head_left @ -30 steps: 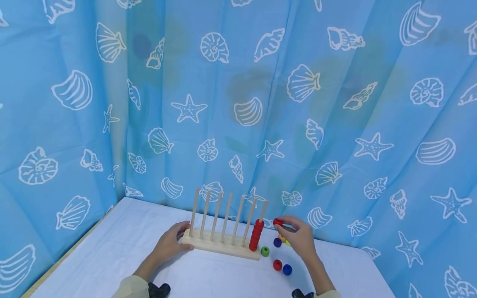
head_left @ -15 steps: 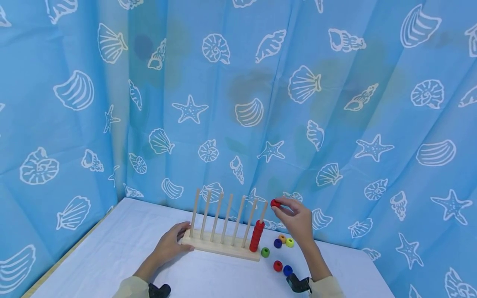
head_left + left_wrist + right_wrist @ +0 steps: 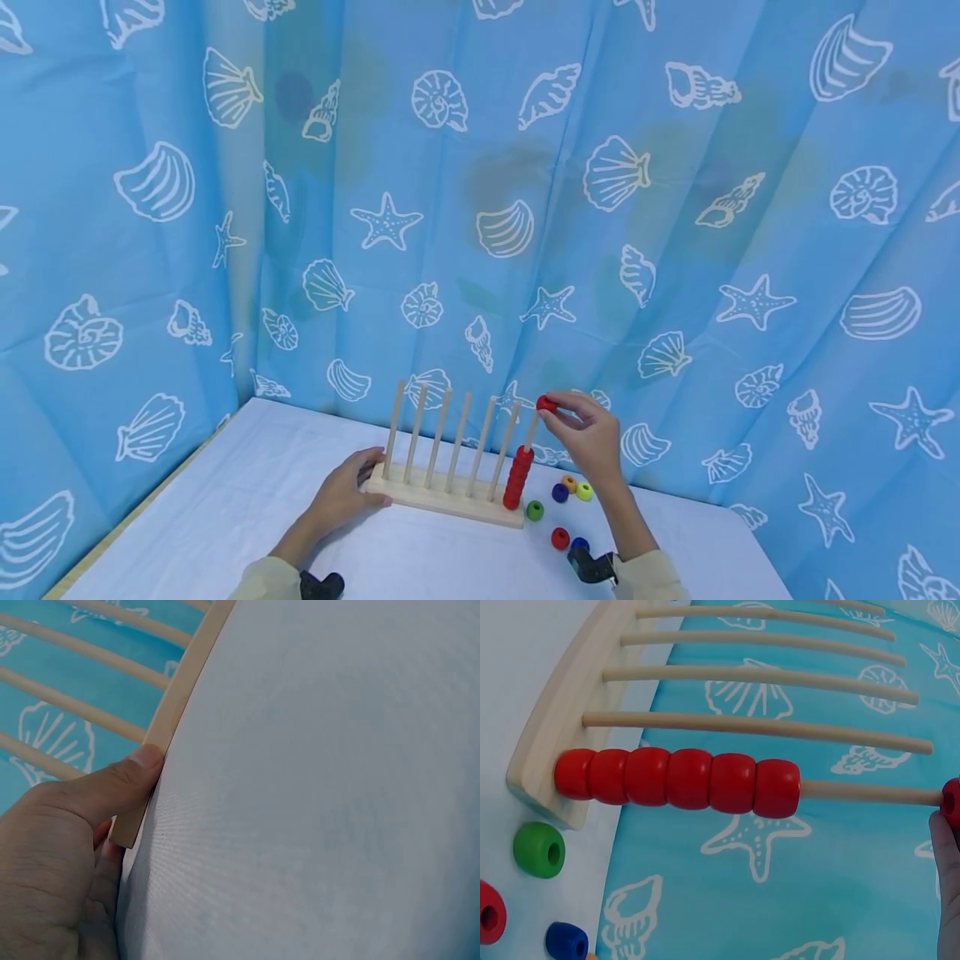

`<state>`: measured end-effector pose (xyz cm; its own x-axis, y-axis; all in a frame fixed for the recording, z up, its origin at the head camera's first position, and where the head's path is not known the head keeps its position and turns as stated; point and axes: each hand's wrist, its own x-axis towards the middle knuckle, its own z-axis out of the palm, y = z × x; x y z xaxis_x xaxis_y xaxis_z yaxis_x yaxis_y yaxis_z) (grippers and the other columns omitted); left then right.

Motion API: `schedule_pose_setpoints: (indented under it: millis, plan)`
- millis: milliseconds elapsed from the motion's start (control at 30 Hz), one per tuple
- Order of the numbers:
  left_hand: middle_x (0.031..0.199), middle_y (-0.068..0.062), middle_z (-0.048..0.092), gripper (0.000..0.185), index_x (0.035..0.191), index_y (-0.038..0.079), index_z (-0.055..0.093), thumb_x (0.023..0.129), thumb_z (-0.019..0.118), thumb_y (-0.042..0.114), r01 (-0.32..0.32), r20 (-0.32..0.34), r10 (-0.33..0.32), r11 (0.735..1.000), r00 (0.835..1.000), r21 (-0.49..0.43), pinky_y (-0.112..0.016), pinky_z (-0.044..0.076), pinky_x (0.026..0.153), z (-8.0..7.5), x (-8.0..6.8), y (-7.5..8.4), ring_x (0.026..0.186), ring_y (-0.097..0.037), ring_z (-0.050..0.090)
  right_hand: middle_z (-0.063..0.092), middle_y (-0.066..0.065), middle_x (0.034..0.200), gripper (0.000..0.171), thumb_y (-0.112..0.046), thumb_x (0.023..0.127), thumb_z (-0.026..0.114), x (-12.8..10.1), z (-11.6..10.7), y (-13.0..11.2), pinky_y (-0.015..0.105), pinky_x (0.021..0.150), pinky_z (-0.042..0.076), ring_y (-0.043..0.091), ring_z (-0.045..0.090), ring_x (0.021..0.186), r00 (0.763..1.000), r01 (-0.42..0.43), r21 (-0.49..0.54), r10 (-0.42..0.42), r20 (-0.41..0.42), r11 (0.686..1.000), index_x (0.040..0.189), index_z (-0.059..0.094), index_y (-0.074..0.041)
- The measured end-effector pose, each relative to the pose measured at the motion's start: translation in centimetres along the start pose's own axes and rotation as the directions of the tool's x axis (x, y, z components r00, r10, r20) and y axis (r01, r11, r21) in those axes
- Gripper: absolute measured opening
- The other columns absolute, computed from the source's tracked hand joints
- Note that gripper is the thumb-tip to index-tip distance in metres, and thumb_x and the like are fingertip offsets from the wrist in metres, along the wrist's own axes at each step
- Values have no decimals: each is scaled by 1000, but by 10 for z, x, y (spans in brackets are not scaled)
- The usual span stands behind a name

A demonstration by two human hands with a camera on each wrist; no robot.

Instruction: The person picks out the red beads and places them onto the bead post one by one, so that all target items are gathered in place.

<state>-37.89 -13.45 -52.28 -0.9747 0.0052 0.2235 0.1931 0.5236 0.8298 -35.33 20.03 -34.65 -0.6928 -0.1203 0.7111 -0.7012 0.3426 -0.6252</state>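
Note:
A wooden bead rack [image 3: 446,504] with a row of upright pegs stands on the table. Its rightmost peg [image 3: 870,793] carries a stack of several red beads [image 3: 690,778]. My left hand [image 3: 343,490] grips the rack's left end, its thumb on the front edge of the base [image 3: 187,682] in the left wrist view. High at the right, my right hand [image 3: 592,433] pinches one red bead [image 3: 547,403] between thumb and fingers, right at the tip of that rightmost peg. In the right wrist view only part of this bead and a finger show.
Loose beads lie right of the rack: green [image 3: 535,510], red [image 3: 560,538], dark blue [image 3: 560,492], orange [image 3: 569,482] and yellow [image 3: 584,492]. Another blue bead [image 3: 580,544] is partly behind the right wrist's black camera [image 3: 592,567]. A blue shell-print curtain [image 3: 465,208] hangs behind the white table [image 3: 420,567].
My right hand has lifted the red bead from beside the stack and brought it up and left to the tip of the rightmost peg. The left hand keeps its place on the rack.

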Motion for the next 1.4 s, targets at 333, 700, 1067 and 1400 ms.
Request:
schedule_pose_setpoints:
  millis: [333, 700, 1067, 1400]
  plan:
    - [120, 0, 50, 86, 126, 14, 43, 50, 82, 28, -7, -6, 7, 1000, 1000, 13, -31, 38, 96, 1, 1, -1, 115, -20, 44, 59, -1, 100, 31, -18, 74, 69, 4, 5, 32, 28, 73, 52, 14, 58, 94, 1000, 12, 16, -12, -14, 1000, 103, 64, -8]
    - [121, 0, 49, 86, 126, 13, 43, 50, 82, 29, -21, -8, 21, 1000, 1000, 6, -30, 38, 95, 1, 1, -2, 115, -19, 44, 58, 12, 99, 29, -9, 75, 67, 5, 8, 10, 26, 74, 51, 23, 58, 94, 1000, -27, 54, 26, 9, 998, 104, 62, -8]
    - [122, -1, 49, 88, 126, 14, 42, 50, 82, 30, -4, -3, 4, 1000, 1000, 6, -33, 38, 96, 2, 3, -4, 115, -20, 43, 59, 2, 100, 29, -19, 75, 68, 0, 11, 30, 26, 74, 51, 14, 59, 93, 996, -94, 46, 94, 5, 995, 103, 63, -17]
    - [123, 0, 48, 87, 127, 15, 42, 51, 82, 27, 7, -1, -7, 1000, 1000, 4, -32, 37, 96, 2, 2, -3, 116, -19, 43, 59, 11, 101, 29, -12, 76, 67, -12, 15, 19, 24, 74, 51, 24, 58, 94, 994, -106, 30, 106, -4, 994, 104, 62, -5]
